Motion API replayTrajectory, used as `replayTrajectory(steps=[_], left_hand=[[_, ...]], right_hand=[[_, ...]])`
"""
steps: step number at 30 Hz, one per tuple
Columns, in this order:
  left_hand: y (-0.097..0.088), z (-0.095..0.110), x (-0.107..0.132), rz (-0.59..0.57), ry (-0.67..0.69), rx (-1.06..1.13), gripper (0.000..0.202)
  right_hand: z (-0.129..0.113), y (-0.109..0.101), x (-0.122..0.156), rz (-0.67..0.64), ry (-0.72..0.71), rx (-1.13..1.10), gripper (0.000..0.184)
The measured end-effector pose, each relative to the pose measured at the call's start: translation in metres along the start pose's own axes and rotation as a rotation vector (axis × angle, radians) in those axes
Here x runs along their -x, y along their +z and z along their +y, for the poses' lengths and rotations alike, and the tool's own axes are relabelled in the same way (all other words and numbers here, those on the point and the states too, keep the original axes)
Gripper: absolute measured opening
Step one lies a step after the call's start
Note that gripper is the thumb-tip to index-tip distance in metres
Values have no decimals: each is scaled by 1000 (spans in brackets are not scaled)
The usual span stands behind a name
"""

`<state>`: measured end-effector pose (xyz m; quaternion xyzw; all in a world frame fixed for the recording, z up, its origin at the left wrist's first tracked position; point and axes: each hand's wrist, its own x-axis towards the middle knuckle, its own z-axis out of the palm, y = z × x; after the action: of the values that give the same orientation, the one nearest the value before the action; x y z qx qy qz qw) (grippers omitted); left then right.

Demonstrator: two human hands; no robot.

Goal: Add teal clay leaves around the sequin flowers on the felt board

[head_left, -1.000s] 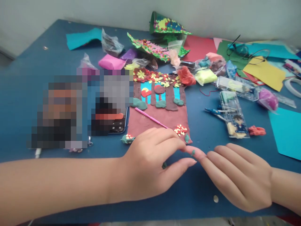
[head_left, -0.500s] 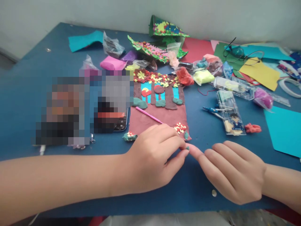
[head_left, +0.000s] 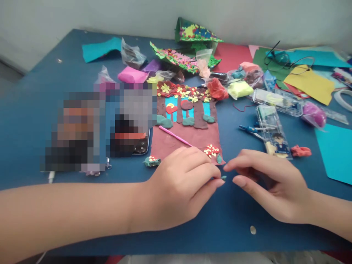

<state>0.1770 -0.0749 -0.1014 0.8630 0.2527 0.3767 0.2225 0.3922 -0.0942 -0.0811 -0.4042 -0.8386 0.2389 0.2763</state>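
My left hand (head_left: 185, 185) pinches a tiny piece of green modelling clay (head_left: 223, 177) between thumb and forefinger, in front of the clay picture. My right hand (head_left: 275, 187) faces it from the right; its thumb and forefinger are apart with nothing visible between them. The clay picture (head_left: 187, 137) has a brown base, brown trunks, blue gaps, dark green bushes and red and yellow bits along the top. On it lies a pink stick tool (head_left: 174, 135), its near end reaching my left knuckles. Red clay with pale dots (head_left: 211, 150) marks its lower right corner.
Bagged clay lumps, such as a red one (head_left: 217, 89) and a yellow one (head_left: 240, 89), lie behind the picture. To the right are a clear case (head_left: 275, 128), a blue compass (head_left: 249, 128) and glasses (head_left: 288, 64) on coloured paper. A phone (head_left: 141, 145) lies left.
My right hand has drawn back from the green clay, and its thumb and forefinger have spread apart. My left hand still pinches the piece, which now shows beyond the fingertips.
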Motion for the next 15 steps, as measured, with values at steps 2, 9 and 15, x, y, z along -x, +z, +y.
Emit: replayTrajectory(steps=[2,9,15], left_hand=[[0,-1,0,-8,3,-8,9],[-1,-1,0,-31,3,-9,10],[-1,1,0,-30,-7,1,12]], right_hand=[[0,0,-3,-67,96,-114,10],[-1,1,-7,-90,201,-293,7],[-2,-1,-11,-87,295,-372,11]])
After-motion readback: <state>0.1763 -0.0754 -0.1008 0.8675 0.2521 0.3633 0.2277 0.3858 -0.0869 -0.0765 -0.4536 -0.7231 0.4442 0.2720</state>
